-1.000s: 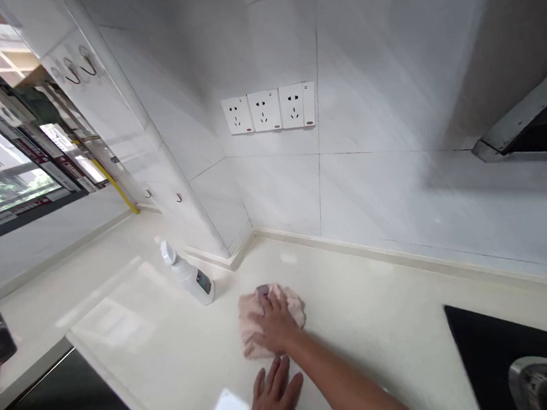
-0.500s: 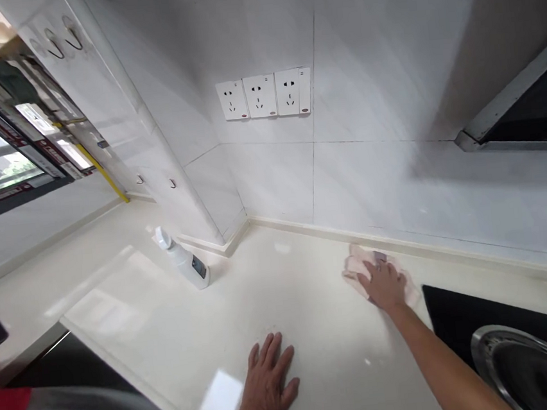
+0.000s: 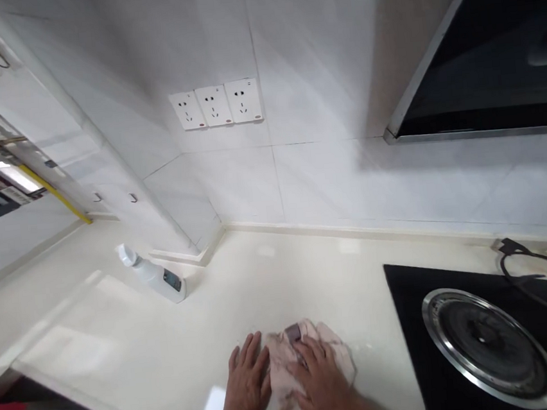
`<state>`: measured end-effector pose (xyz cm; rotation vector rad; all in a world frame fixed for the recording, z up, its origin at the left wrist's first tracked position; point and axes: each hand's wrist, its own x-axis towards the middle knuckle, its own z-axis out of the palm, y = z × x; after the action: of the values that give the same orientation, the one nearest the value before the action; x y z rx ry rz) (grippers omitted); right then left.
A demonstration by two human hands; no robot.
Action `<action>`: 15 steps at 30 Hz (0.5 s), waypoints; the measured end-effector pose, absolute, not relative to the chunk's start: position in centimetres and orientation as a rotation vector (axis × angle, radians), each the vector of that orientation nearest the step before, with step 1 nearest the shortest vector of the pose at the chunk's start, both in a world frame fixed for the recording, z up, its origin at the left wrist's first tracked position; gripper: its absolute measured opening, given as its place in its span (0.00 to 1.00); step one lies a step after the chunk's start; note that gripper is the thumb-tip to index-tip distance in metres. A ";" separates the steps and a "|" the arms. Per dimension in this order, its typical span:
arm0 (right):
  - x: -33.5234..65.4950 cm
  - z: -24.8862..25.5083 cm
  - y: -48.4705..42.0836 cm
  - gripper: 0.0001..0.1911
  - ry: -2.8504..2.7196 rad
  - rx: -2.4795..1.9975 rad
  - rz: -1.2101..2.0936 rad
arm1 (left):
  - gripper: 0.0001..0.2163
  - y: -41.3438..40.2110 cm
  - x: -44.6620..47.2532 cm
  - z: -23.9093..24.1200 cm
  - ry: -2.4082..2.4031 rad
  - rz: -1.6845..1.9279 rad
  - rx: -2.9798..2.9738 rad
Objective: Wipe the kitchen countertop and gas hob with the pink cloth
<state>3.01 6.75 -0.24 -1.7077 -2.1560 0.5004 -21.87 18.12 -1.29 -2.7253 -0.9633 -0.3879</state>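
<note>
My right hand (image 3: 322, 381) lies flat with spread fingers on a crumpled pale pink cloth (image 3: 339, 353), pressing it against the cream countertop (image 3: 271, 282) near the front edge. Beside it, my left hand (image 3: 245, 385) rests palm down on the bare counter, fingers together and stretched out, its fingertips touching the cloth's left edge. Neither hand grips anything.
A white spray bottle (image 3: 152, 280) stands toward the left, by the wall corner. A black hob (image 3: 489, 332) with a round steel burner fills the right, with a black cable (image 3: 535, 263) behind it. Three wall sockets (image 3: 215, 105) sit above; a range hood (image 3: 482, 62) hangs at upper right.
My right hand has slid the cloth from the back wall by the hob toward the front edge, next to my left hand. The view has turned to the right.
</note>
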 end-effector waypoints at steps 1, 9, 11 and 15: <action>3.4 -0.7 5.5 0.29 -2.185 -1.644 0.491 | 0.22 18.2 -21.9 -1.3 -0.975 -0.391 -2.732; 19.0 1.2 7.3 0.21 -1.318 -2.256 0.037 | 0.22 18.4 -21.5 -1.4 -1.019 -0.428 -2.747; 24.2 2.8 8.4 0.29 -1.123 -2.361 -0.026 | 0.22 18.4 -21.5 -1.4 -1.014 -0.430 -2.744; 31.1 4.3 9.9 0.33 -0.860 -2.547 -0.015 | 0.22 18.5 -21.5 -1.2 -1.048 -0.407 -2.768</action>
<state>31.14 9.87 4.25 -2.5467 -0.8604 -0.0145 -21.51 18.48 -1.21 -2.7677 -1.0477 -0.4073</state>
